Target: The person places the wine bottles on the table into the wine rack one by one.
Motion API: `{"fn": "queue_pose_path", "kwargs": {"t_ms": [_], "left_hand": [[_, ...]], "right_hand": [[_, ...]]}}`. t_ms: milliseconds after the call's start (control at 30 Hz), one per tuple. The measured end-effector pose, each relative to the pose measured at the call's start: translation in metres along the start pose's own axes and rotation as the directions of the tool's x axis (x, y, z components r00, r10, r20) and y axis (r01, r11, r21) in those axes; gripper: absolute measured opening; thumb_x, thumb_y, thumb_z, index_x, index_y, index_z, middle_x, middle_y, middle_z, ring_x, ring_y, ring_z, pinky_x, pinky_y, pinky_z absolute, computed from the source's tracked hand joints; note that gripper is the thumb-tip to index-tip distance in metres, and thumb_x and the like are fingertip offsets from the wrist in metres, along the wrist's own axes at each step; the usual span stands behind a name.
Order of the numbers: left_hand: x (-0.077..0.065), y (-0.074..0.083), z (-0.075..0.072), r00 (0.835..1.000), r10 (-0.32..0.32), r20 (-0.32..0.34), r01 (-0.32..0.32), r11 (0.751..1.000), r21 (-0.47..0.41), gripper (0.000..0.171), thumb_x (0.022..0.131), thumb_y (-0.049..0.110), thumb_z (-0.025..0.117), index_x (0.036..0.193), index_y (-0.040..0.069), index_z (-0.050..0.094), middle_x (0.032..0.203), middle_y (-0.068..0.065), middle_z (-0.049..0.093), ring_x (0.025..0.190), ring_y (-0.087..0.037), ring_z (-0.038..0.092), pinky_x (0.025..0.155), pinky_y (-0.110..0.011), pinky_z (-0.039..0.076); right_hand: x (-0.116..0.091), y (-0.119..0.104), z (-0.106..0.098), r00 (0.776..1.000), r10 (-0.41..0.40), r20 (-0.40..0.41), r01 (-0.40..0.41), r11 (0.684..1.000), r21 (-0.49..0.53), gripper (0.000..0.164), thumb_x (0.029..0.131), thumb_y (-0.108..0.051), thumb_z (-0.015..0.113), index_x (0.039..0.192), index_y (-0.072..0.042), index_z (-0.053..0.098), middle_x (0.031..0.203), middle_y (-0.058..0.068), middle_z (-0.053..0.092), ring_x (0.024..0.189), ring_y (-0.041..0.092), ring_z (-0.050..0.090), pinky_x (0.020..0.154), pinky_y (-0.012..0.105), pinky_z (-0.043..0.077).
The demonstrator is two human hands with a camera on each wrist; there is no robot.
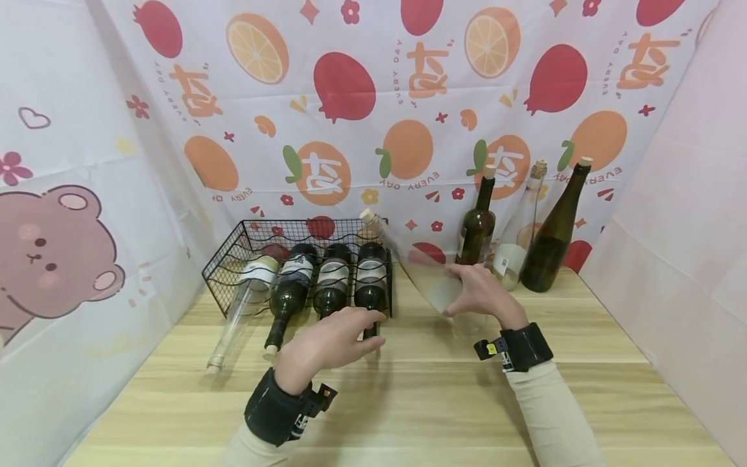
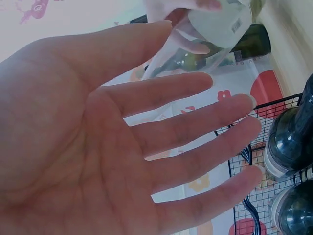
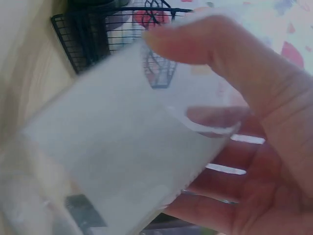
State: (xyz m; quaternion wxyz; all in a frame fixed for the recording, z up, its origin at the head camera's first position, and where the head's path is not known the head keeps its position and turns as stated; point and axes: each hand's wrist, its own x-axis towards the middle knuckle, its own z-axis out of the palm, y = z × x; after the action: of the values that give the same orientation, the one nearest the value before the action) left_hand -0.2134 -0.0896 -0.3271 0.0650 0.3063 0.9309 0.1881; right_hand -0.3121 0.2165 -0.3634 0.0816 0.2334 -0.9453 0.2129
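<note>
My right hand (image 1: 484,295) grips a clear glass bottle (image 1: 417,269) around its body. The bottle is tilted, its corked neck pointing up and left toward the rack. In the right wrist view, a pale label (image 3: 122,142) covers much of the glass, with the thumb on one side and the fingers behind. My left hand (image 1: 332,344) hovers in front of the black wire rack (image 1: 224,272), its fingers extended and nothing held. The left wrist view shows its bare palm (image 2: 98,142). Several bottles lie in the rack, necks toward me, including a clear bottle (image 1: 236,321) and a dark bottle (image 1: 288,295).
At the back right stand a dark green bottle (image 1: 478,224), a clear bottle (image 1: 513,253) and a tall green bottle (image 1: 551,250), all corked. A fruit-print cloth (image 1: 362,149) hangs behind the wooden table (image 1: 408,415). White cloth walls flank both sides.
</note>
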Motion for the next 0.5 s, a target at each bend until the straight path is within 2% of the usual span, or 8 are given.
{"fn": "queue_pose_path", "kwargs": {"t_ms": [133,267,400,500], "left_hand": [[0.000,0.002,0.000,0.999,0.047,-0.025,-0.046,0.999,0.019,0.041,0.103,0.025,0.063,0.138,0.004,0.063,0.133,-0.013,0.068,0.127,-0.034,0.062,0.107,-0.051,0.050],[0.000,0.005,-0.001,0.992,0.091,-0.085,-0.087,0.995,0.050,0.038,0.102,0.022,0.065,0.136,0.005,0.064,0.127,-0.012,0.070,0.120,-0.031,0.066,0.100,-0.048,0.054],[-0.001,0.009,-0.002,0.977,0.130,-0.167,-0.117,0.989,0.088,0.033,0.101,0.020,0.067,0.131,0.007,0.068,0.121,-0.009,0.072,0.112,-0.027,0.069,0.094,-0.043,0.056],[0.000,0.012,-0.003,0.958,0.158,-0.241,-0.129,0.983,0.129,0.028,0.098,0.020,0.071,0.125,0.010,0.071,0.116,-0.005,0.075,0.106,-0.022,0.071,0.089,-0.039,0.058]], "right_hand": [[-0.007,-0.004,-0.003,0.998,-0.020,0.064,0.022,0.999,-0.034,0.075,0.063,-0.034,0.095,0.127,-0.006,0.068,0.114,0.010,0.074,0.092,0.023,0.064,0.073,0.034,0.055],[-0.010,-0.008,-0.004,0.995,-0.048,0.083,0.055,0.995,-0.083,0.074,0.062,-0.034,0.094,0.126,-0.008,0.069,0.112,0.009,0.074,0.092,0.023,0.063,0.072,0.034,0.054],[-0.010,-0.012,-0.003,0.990,-0.096,0.100,0.106,0.989,-0.104,0.073,0.061,-0.033,0.095,0.125,-0.011,0.069,0.110,0.008,0.074,0.094,0.025,0.062,0.073,0.035,0.053],[-0.012,-0.017,-0.001,0.983,-0.137,0.119,0.150,0.983,-0.108,0.074,0.059,-0.031,0.095,0.125,-0.011,0.068,0.111,0.009,0.073,0.096,0.027,0.062,0.074,0.037,0.053]]}}
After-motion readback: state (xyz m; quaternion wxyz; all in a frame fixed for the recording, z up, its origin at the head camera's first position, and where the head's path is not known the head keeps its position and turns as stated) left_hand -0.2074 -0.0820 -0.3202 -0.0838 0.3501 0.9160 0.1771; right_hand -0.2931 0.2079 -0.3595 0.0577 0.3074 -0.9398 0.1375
